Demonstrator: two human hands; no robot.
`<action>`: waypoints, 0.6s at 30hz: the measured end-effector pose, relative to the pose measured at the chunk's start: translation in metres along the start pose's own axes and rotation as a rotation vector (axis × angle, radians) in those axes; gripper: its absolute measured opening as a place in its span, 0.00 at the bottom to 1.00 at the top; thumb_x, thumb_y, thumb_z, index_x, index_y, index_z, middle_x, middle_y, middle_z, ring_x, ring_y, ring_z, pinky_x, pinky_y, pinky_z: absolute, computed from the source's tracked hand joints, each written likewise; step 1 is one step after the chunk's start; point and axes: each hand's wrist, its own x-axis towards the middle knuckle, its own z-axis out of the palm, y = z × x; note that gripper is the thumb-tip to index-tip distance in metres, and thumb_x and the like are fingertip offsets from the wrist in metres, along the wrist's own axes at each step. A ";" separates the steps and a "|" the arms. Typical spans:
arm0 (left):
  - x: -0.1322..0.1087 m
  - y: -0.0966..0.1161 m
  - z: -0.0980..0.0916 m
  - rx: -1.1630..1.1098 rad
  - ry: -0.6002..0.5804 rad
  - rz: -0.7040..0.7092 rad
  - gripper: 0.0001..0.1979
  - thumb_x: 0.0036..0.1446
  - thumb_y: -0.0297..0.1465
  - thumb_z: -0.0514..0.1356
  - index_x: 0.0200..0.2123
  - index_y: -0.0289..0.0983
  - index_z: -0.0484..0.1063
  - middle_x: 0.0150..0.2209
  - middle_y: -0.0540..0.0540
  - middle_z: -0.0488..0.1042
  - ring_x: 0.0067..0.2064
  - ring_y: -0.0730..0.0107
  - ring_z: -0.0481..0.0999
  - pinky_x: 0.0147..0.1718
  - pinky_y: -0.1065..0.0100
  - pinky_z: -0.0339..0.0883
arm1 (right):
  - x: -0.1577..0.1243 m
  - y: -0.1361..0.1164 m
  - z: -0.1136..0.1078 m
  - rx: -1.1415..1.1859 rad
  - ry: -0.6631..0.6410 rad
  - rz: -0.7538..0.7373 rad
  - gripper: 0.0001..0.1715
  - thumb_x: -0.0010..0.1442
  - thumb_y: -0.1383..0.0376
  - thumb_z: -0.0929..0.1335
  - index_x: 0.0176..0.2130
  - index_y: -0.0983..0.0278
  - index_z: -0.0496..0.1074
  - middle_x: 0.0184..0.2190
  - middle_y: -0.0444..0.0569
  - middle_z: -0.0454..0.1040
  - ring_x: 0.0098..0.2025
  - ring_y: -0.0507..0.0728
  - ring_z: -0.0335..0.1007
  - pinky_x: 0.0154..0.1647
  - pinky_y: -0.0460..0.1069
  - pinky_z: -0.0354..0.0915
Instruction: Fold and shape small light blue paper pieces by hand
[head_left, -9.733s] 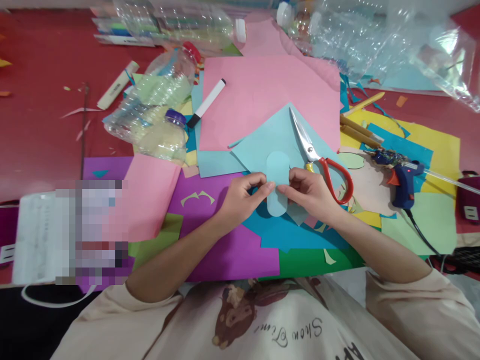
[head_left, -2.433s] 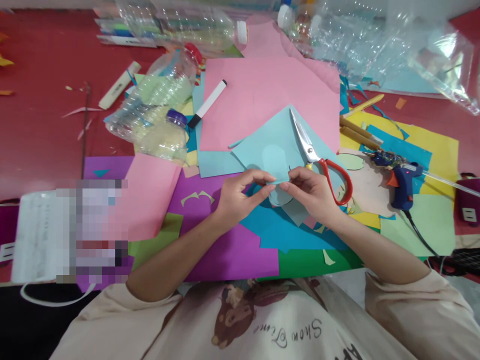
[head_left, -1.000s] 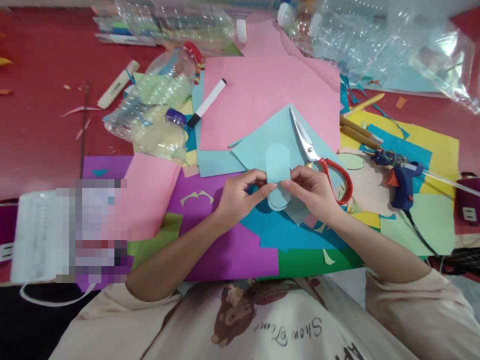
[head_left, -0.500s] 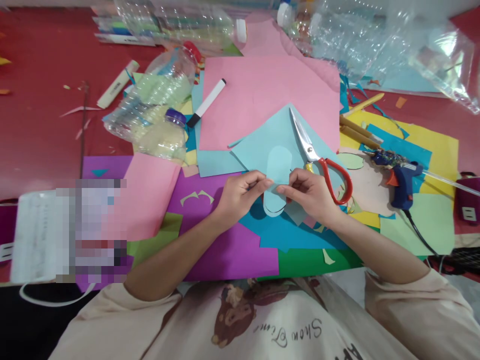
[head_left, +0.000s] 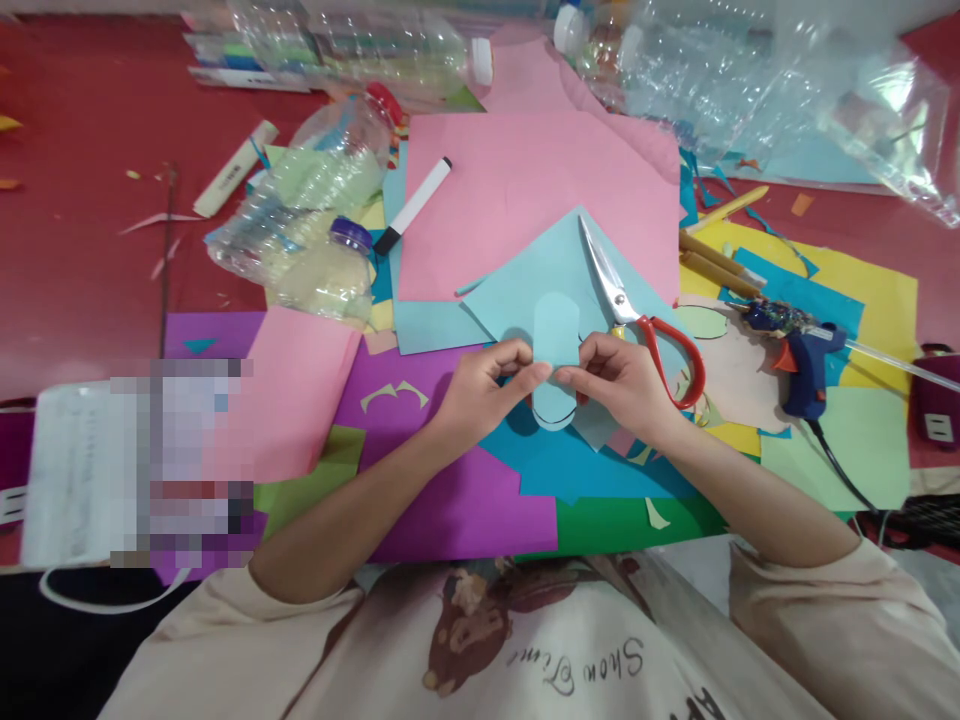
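Pinching a light-blue, round-ended paper strip (head_left: 556, 325) at opposite edges above a medium-blue paper sheet (head_left: 546, 470), the left hand (head_left: 484, 388) and right hand (head_left: 621, 382) presumably steady its middle; red-handled metal scissors (head_left: 620, 303) lie just beyond, apparently for easy reach.

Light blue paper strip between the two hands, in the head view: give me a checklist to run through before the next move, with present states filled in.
1. Strip held from both sides: ok. The left hand and right hand both pinch the light blue paper strip.
2. Strip's near end free of marks: not ok. A dark curved line runs just inside it.
3. Scissors clear of the right hand: cannot tell. The red handle lies right behind it.
4. Glue gun apart from both hands: ok.
5. Glue gun cool: cannot tell from a picture.
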 end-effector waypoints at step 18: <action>-0.001 0.003 -0.001 0.042 -0.047 -0.003 0.19 0.59 0.36 0.57 0.18 0.37 0.58 0.16 0.55 0.53 0.20 0.79 0.55 0.21 0.73 0.53 | 0.001 -0.004 -0.001 0.023 -0.063 -0.034 0.25 0.54 0.49 0.71 0.22 0.62 0.59 0.16 0.40 0.63 0.20 0.48 0.60 0.19 0.45 0.53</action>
